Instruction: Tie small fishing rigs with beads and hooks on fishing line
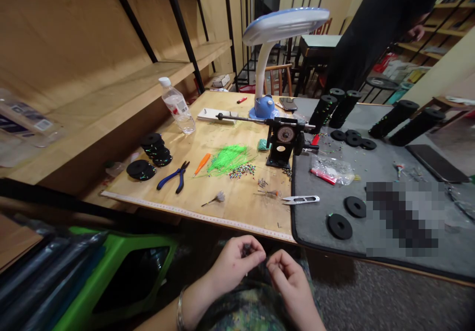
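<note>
Above my lap, just off the table's front edge, my left hand (235,261) is closed, thumb against curled fingers. A small dark bit shows inside its curl, too small to name. My right hand (289,276) is pinched beside it, fingertips nearly meeting the left thumb; whatever it grips is hidden. Nearest on the wooden table (193,187) lie a small bundle of grey wire-like pieces (219,196), another bundle with an orange part (272,193), and silver thread snips (302,200).
Farther back are green strands (230,159), colourful beads (243,171), blue-handled pliers (174,177), an orange-handled tool (203,163), a black hand-crank winder (282,140) and a lamp (264,111). Black foam spools (339,226) lie on the grey mat (311,222). A person (367,29) stands behind.
</note>
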Available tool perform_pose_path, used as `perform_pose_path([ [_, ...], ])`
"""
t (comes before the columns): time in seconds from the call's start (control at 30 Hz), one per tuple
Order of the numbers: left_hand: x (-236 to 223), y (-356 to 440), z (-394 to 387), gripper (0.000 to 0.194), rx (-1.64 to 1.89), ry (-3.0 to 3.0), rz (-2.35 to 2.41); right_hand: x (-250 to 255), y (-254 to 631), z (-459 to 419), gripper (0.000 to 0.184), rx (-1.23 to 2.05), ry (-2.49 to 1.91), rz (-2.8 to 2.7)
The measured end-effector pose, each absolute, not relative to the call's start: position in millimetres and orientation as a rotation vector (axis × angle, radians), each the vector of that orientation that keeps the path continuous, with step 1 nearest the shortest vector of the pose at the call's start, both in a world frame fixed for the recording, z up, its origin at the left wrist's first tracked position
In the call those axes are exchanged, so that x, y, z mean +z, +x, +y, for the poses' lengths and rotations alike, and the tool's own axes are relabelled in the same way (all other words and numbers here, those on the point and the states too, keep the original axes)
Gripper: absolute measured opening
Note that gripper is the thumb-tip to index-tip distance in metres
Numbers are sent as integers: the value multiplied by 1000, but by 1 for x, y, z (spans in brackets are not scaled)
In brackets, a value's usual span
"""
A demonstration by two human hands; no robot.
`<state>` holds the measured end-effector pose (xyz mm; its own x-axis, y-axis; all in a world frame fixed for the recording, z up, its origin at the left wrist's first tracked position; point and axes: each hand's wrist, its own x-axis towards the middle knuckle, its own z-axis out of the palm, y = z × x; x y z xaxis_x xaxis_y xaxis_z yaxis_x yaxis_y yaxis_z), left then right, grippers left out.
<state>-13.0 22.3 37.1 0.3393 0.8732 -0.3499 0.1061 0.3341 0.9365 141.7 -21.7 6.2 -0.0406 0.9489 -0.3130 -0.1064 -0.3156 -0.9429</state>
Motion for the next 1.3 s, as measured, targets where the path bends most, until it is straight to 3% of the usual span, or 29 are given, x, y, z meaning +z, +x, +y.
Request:
perform_pose_path([
  [0.17,37,-14,24,25,710,1153,1159,5,147,-19,35,1519,-1323,-1025],
  [0.4,40,-18,20,22,759,1266,1213,22,166,-17,32,1254,-1414,-1124],
  [0.63,43,-20,11,16,773,1635,1236,24,139,-14,36,1648,-1169,-1010],
  [0.87,47,-25,12,17,725,1705,1297,14,135,-13,24,1453,-1270,-1355],
  [1.03,48,-28,26,18,717,1882,1360,14,140,-10,30,1332,-1327,-1377],
  [1.17,53,-28,49,12,616,2120,1638,8,144,-9,43,1433,-1356,-1097],
  [1.3,62,-20,77,20,451,2193,1845,-2,146,-11,49,1529,-1331,-944],
])
